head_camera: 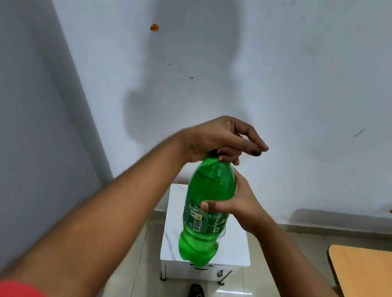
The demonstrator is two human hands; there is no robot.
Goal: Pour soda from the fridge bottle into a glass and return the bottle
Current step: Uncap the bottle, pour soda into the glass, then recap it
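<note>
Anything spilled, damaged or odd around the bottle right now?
No spill or damage shows. The green soda bottle is held upright in the air over the small white table, right hand gripping its body, left hand on the cap. Oddities: no glass is in view, and an orange smudge marks the wall.

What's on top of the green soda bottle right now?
The left hand sits over the green soda bottle, fingers curled around its top. The cap is covered, so it can't be seen.
</note>
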